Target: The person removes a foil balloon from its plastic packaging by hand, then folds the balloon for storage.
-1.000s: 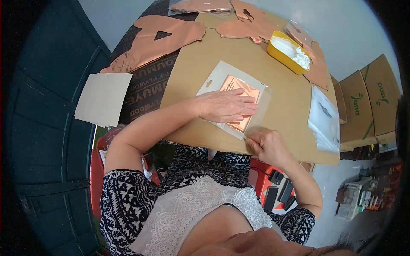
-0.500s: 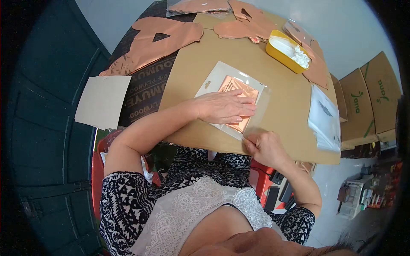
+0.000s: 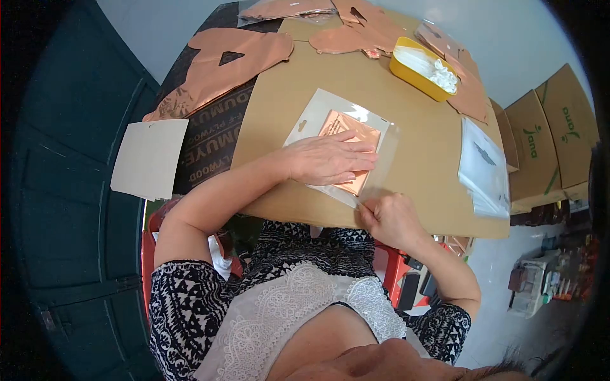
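Observation:
My left hand [image 3: 330, 159] lies flat, fingers stretched out, on a folded rose-gold foil balloon [image 3: 365, 132] with small black print at its top. The balloon rests on a white backing card [image 3: 322, 108] with a hang hole, inside a clear plastic bag [image 3: 389, 143]. Down at the near corner of the bag, by the table edge, my right hand [image 3: 392, 219] is closed, thumb and fingers pinching the bag's plastic edge. The palm and part of the balloon under my left hand are hidden.
Flat rose-gold foil balloons [image 3: 238, 60] lie along the table's far side. A yellow tub [image 3: 424, 82] holds white stuff. Clear bags [image 3: 483, 165] are stacked at right, white cards [image 3: 149, 159] at left. Cardboard [image 3: 267, 120] covers the table; cartons [image 3: 540, 140] stand beyond.
The view has shifted slightly. Both hands keep nearly the same places on the bag and balloon; nothing has been let go.

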A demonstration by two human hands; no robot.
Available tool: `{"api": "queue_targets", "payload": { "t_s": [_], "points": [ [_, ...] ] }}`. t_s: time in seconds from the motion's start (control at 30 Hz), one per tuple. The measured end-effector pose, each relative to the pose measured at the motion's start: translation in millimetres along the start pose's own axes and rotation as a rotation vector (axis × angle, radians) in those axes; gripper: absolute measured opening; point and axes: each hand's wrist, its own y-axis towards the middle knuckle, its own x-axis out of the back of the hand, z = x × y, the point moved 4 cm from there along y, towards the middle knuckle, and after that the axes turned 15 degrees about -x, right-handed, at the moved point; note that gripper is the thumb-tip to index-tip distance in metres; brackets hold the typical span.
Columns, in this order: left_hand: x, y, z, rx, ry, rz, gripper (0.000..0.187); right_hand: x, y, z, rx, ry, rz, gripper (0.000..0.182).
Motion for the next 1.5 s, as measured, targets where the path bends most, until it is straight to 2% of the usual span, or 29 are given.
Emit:
{"api": "queue_targets", "payload": {
  "t_s": [0.23, 0.53, 0.73, 0.83, 0.93, 1.03, 1.23, 1.5],
  "points": [
    [6, 2, -6, 0.013, 0.0, 0.024, 0.052, -2, -1, -1, -0.016, 0.03, -0.019, 0.029],
    [8, 3, -8, -0.023, 0.071, 0.006, 0.049, -4, -6, 4, 0.018, 0.064, -0.018, 0.02],
    [12, 7, -10, -0.035, 0.083, 0.017, 0.049, -7, -7, 8, -0.034, -0.009, -0.023, 0.018],
    [11, 8, -11, -0.023, 0.074, 0.027, 0.05, -4, -9, 8, -0.038, 0.02, -0.038, 0.028],
    [10, 10, -10, -0.017, 0.088, 0.043, 0.051, -4, -10, 3, -0.051, 0.03, -0.065, 0.03],
    [6, 8, -5, -0.01, 0.072, 0.052, 0.053, -2, -11, 2, -0.085, 0.021, -0.013, 0.022],
    [8, 10, -7, 0.011, 0.042, 0.036, 0.058, -2, -17, -3, -0.098, 0.027, -0.005, 0.025],
    [10, 12, -9, -0.019, 0.081, 0.016, 0.052, -1, -26, -9, -0.078, 0.101, -0.049, 0.029]
  ]
}}
